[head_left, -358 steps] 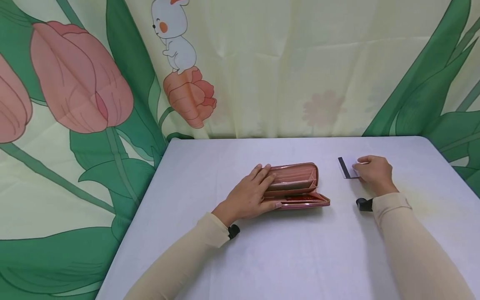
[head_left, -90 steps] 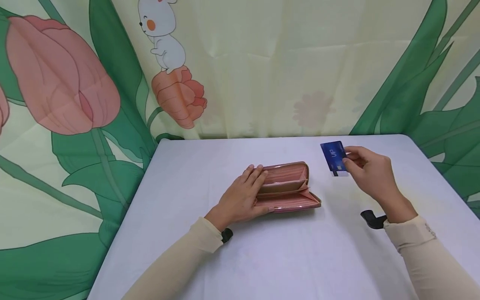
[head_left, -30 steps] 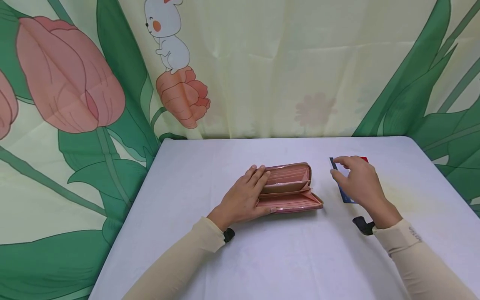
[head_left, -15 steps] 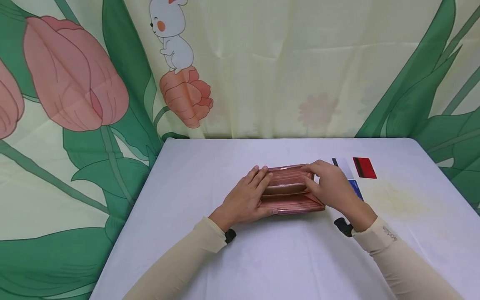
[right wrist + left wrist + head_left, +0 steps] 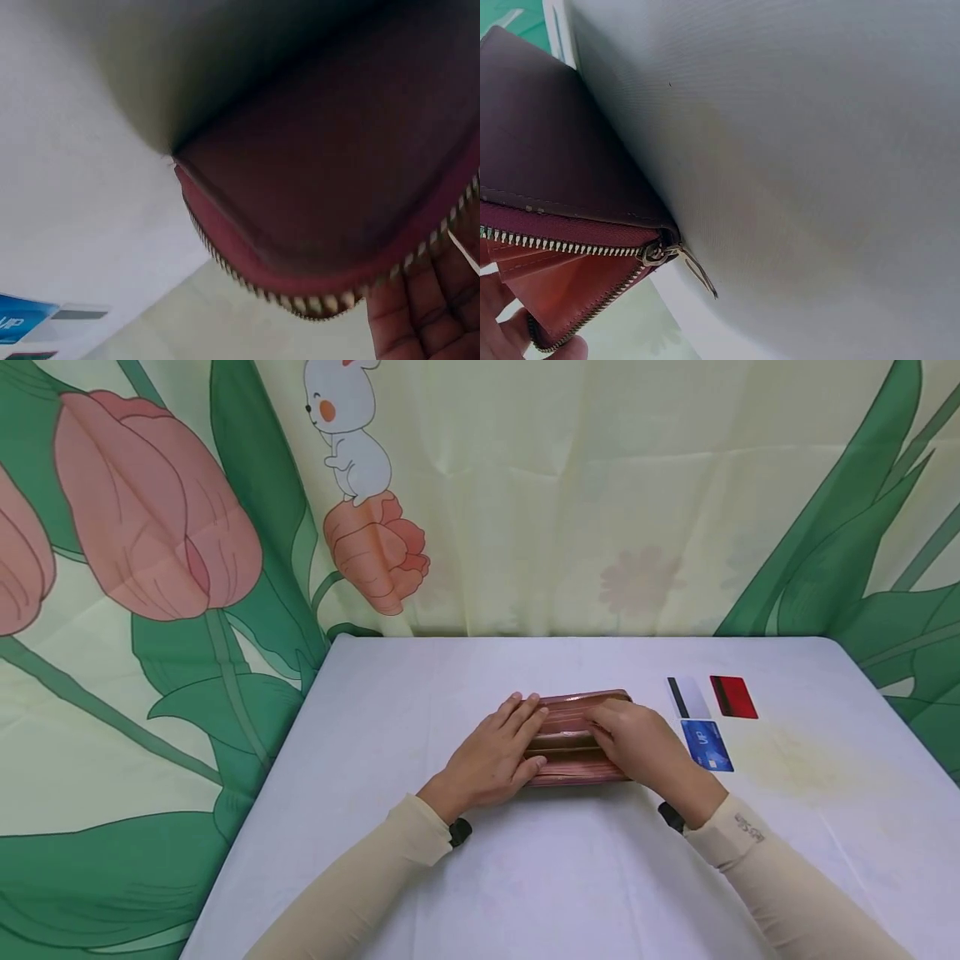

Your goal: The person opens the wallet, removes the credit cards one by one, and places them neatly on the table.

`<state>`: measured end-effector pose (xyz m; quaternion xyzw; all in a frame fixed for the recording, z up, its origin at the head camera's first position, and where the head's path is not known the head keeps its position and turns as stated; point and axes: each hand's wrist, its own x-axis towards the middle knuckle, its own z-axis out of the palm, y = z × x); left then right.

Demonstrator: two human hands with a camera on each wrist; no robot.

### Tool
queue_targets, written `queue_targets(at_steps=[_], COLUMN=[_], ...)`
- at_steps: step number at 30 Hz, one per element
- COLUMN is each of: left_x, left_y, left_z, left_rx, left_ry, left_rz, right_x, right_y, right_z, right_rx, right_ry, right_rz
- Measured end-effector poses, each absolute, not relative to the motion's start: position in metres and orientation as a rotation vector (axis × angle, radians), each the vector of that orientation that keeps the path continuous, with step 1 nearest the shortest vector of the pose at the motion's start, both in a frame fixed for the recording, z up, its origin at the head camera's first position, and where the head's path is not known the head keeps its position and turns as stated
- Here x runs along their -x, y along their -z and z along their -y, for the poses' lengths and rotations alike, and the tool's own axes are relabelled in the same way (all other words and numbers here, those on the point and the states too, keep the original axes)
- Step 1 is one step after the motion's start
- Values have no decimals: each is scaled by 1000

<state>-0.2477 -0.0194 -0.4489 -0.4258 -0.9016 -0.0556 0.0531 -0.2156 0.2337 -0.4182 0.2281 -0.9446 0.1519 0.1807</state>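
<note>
A pink zip-around wallet (image 5: 558,742) stands unzipped on the table, its compartments facing up. My left hand (image 5: 487,758) lies over its left end, fingers straight across the far side and thumb at the near edge. The fingers of my right hand (image 5: 643,745) are bent into the wallet's right end, among the card slots; their tips are hidden in the head view, and I cannot tell what they hold. Seen from the right wrist, fingers (image 5: 412,319) show behind the toothed zip edge, beside a thin white edge.
Right of the wallet lie a white card (image 5: 696,697) with a black stripe, a red card (image 5: 739,697) and a blue VIP card (image 5: 707,745). The table (image 5: 487,893) has a white cover. Behind it hangs a printed curtain (image 5: 517,527) of tulips and a rabbit.
A blue card, held by my right hand three seconds ago, now lies beside the white and red ones. That hand has moved left into the wallet. The left hand stays on the wallet.
</note>
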Motion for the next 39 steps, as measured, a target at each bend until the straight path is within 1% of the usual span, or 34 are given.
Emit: queue_targets(at_steps=[9, 16, 24, 33, 39], left_x=[249, 249, 249, 247, 246], left_y=[447, 447, 447, 447, 447], left_z=[20, 21, 22, 24, 23], left_rx=[1312, 1322, 1326, 1328, 1330], left_ry=[194, 207, 203, 176, 168], left_rz=[2713, 2694, 2668, 2660, 2665], right_x=[218, 221, 224, 222, 221], right_y=[416, 414, 415, 421, 421], right_z=[-229, -227, -222, -220, -219], right_rx=[-606, -713, -740, -820, -768], right_ry=[-466, -446, -388, -205, -206], right_rz=[2810, 2942, 2932, 2853, 2886])
